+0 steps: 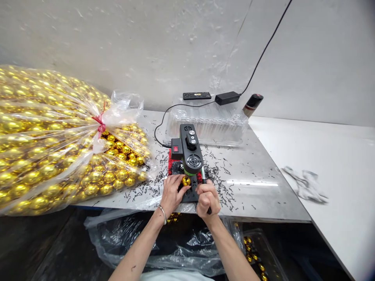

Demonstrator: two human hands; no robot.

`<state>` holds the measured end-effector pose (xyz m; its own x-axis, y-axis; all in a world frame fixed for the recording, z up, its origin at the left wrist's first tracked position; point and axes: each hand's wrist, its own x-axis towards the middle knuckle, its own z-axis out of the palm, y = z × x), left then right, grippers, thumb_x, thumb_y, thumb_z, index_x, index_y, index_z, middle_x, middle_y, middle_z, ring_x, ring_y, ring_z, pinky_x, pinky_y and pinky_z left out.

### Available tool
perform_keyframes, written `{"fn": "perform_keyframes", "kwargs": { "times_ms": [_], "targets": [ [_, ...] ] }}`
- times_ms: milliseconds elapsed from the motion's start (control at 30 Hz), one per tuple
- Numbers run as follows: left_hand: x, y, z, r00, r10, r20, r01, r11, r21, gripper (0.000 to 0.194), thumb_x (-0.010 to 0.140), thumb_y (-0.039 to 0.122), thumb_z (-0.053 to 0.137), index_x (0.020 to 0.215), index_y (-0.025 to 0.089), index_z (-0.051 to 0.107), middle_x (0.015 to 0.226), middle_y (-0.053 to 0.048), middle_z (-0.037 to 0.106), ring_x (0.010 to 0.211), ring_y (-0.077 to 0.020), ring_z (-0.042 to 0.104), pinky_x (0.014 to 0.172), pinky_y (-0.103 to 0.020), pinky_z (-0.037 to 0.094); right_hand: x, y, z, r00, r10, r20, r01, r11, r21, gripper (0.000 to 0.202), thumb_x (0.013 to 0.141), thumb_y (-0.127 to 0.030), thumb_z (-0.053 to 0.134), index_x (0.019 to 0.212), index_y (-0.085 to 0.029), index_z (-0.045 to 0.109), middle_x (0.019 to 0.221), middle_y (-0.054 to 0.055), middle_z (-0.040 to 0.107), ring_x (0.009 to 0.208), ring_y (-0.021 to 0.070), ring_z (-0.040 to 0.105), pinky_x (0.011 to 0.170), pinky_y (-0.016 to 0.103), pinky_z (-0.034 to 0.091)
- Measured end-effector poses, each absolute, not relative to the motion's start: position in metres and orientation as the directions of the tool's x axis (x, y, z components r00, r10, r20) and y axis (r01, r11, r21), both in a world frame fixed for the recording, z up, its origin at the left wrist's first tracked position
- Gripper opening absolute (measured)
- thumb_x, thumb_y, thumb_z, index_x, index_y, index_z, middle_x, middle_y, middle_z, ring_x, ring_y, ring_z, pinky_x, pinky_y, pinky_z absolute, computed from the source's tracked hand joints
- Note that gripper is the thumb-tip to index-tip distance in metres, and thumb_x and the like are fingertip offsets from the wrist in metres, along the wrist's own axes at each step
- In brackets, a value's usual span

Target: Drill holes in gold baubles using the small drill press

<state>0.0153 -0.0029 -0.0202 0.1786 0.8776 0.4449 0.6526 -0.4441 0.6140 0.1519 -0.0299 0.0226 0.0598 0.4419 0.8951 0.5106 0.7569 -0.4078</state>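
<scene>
A small black bench drill press with round vents and silver buttons on top stands on the metal table. Beneath its head, the thumb and fingers of my left hand pinch a shiny gold ball. My right hand is wrapped round the press's lever handle, whose dark end pokes out below the fist. The drill's tip is hidden by the head. Red bristly material shows around the base.
Bulging at the left is a clear bag of gold balls, tied in red. Black shavings litter the table. Behind are a plastic tray stack, power adapter, and spray can. Gloves lie right; an open plastic bag hangs below.
</scene>
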Motion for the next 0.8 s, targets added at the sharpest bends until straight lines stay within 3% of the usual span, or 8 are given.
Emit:
{"fn": "perform_keyframes", "kwargs": {
  "times_ms": [200,333,500,633,800],
  "targets": [
    [0.015,-0.003,-0.021,0.178,0.871,0.458,0.645,-0.455,0.614,0.027,0.092,0.034,0.06,0.114,0.02,0.064,0.107,-0.01,0.068,0.101,-0.026,0.06,0.089,-0.041,0.047,0.154,-0.027,0.014,0.025,0.411,0.911,0.538,0.763,-0.359,0.031,0.1,-0.025,0.03,0.071,-0.022,0.042,0.071,0.0,0.053,0.064,0.0127,0.056,0.074,0.037,0.05],
    [0.015,-0.003,-0.022,0.186,0.858,0.479,0.646,-0.474,0.598,0.028,0.092,0.033,0.06,0.115,0.017,0.064,0.106,-0.011,0.068,0.1,-0.0262,0.06,0.089,-0.042,0.048,0.157,-0.029,0.024,-0.071,0.417,0.906,0.562,0.768,-0.309,0.029,0.098,-0.022,0.034,0.071,-0.022,0.045,0.069,0.0,0.053,0.065,0.0138,0.055,0.066,0.034,0.048],
    [0.016,0.002,-0.022,0.186,0.849,0.494,0.636,-0.487,0.598,0.028,0.091,0.035,0.061,0.112,0.016,0.064,0.106,-0.011,0.069,0.1,-0.0272,0.06,0.09,-0.045,0.049,0.152,-0.032,0.07,0.057,0.46,0.886,0.471,0.77,-0.43,0.026,0.094,-0.012,0.039,0.07,-0.021,0.045,0.066,0.0,0.049,0.061,0.0126,0.048,0.054,0.028,0.038],
    [0.01,-0.013,-0.015,0.156,0.835,0.528,0.606,-0.503,0.616,0.029,0.092,0.035,0.059,0.116,0.018,0.062,0.107,-0.011,0.068,0.1,-0.0268,0.06,0.09,-0.046,0.049,0.15,-0.033,0.104,0.126,0.558,0.82,0.456,0.701,-0.548,0.028,0.093,-0.009,0.043,0.067,-0.02,0.045,0.062,-0.001,0.045,0.061,0.0121,0.048,0.056,0.028,0.037],
    [-0.007,-0.08,-0.011,0.336,0.789,0.514,0.588,-0.602,0.54,0.039,0.092,0.033,0.059,0.129,0.021,0.055,0.116,-0.011,0.065,0.108,-0.026,0.059,0.093,-0.044,0.049,0.151,-0.036,0.097,0.086,0.528,0.845,0.458,0.732,-0.504,0.026,0.091,-0.006,0.043,0.069,-0.02,0.045,0.065,-0.001,0.047,0.061,0.0118,0.046,0.056,0.028,0.036]
  ]
}}
